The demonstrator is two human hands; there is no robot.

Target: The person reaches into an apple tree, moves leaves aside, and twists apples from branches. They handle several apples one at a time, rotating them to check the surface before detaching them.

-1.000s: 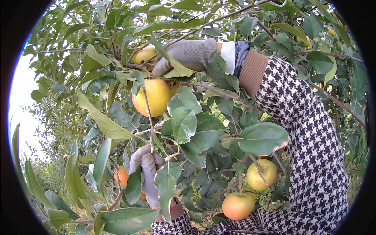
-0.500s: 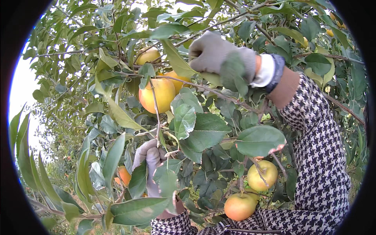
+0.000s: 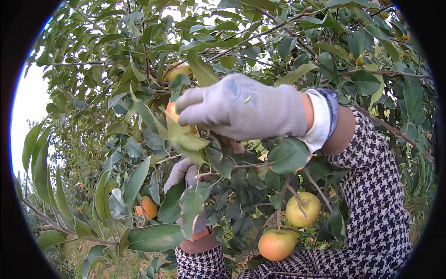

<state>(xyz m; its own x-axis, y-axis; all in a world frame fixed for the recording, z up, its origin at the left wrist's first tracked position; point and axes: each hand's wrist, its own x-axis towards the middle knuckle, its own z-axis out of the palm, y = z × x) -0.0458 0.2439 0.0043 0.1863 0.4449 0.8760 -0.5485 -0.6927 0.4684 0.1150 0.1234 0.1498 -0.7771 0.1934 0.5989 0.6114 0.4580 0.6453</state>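
My right hand [image 3: 232, 107], in a grey glove, reaches across from the right in front of a yellow-red apple [image 3: 172, 111], covering most of it. Its fingers are stretched out and slightly bent; the thumb is hidden. A blurred leaf [image 3: 182, 136] hangs just under those fingers. Lower down, my left hand [image 3: 179, 174], also gloved, has its fingers closed at a leafy twig [image 3: 200, 176], with leaves hiding much of the palm. Behind the leaves above my right hand sits another yellow apple [image 3: 178, 71].
Two apples, one yellow-green [image 3: 303, 209] and one blushed [image 3: 277, 245], hang at the lower right near my sleeve. An orange-red apple [image 3: 148, 207] shows at lower left. Long leaves [image 3: 155, 237] stand close in front, and thin branches [image 3: 260, 33] cross above.
My right hand has come down and left from the upper branches, opening from a fist, and now covers the apple. The leaves beneath it have shifted. My left hand stays low among the leaves.
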